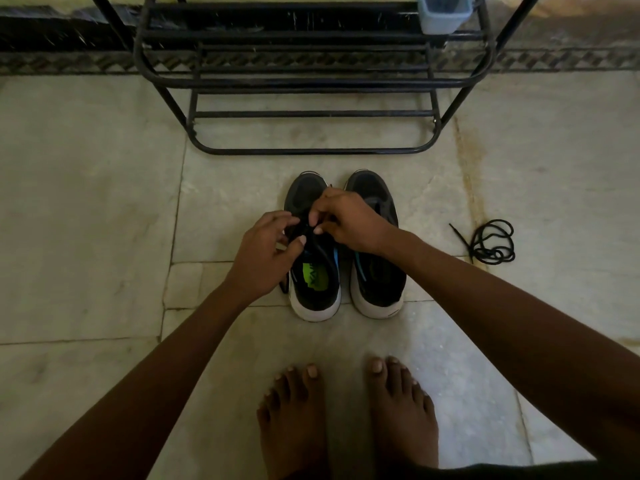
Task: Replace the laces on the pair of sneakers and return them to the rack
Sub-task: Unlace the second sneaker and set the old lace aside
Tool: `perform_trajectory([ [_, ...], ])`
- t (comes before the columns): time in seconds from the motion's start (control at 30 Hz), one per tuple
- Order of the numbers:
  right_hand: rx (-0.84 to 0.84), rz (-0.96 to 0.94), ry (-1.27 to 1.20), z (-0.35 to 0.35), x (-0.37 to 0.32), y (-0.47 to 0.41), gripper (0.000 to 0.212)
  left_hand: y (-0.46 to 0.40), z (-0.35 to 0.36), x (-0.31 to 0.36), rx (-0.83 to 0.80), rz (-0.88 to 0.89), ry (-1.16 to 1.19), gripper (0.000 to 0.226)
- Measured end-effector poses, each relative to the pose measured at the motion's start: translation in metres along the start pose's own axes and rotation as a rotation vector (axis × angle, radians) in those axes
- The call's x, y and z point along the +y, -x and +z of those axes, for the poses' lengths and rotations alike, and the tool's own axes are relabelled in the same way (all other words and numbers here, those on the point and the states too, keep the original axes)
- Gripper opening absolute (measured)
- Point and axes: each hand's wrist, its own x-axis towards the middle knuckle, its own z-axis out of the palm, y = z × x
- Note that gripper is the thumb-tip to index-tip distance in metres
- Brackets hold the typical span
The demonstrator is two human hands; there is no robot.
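Pale stone-tile floor [104, 202]; black metal rack [311, 81] against patterned skirting [571, 60].

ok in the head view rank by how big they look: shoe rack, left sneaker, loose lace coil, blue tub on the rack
1. shoe rack
2. left sneaker
3 and 4. loose lace coil and blue tub look alike; the tub is cut off and farther away.

Bare pale stone floor [104, 202] lies left of the pair of dark white-soled sneakers [377, 271]. Right side: coiled black lace [491, 242] on the floor. Ahead: black metal tube rack [311, 114], open gap between its bars. Near side: two bare feet [346, 420].
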Motion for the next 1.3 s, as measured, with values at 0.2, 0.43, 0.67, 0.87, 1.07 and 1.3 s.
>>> perform_trajectory([
  [0.2,-0.055,-0.041,0.01,0.001,0.0,-0.001,0.015,0.003,0.004,-0.012,-0.029,0.018,0.011,0.04],
  [0.43,0.058,-0.146,-0.007,0.007,-0.001,0.005,0.019,0.013,0.018,-0.025,-0.028,0.011,-0.105,0.05],
  [0.67,0.068,-0.036,-0.403,0.007,0.0,0.008,0.011,0.02,0.027,-0.01,0.007,-0.085,-0.072,0.05],
  [0.87,-0.032,0.127,-0.712,-0.004,-0.002,0.007,0.012,0.022,0.03,-0.002,0.03,-0.126,-0.185,0.051],
  [1.07,-0.106,0.131,-0.899,-0.025,-0.009,0.009,0.019,0.02,0.027,0.001,-0.026,-0.102,-0.314,0.058],
  [1.3,-0.24,0.128,-0.117,-0.063,-0.01,0.004,0.017,0.018,0.027,0.003,-0.038,-0.112,-0.394,0.064],
])
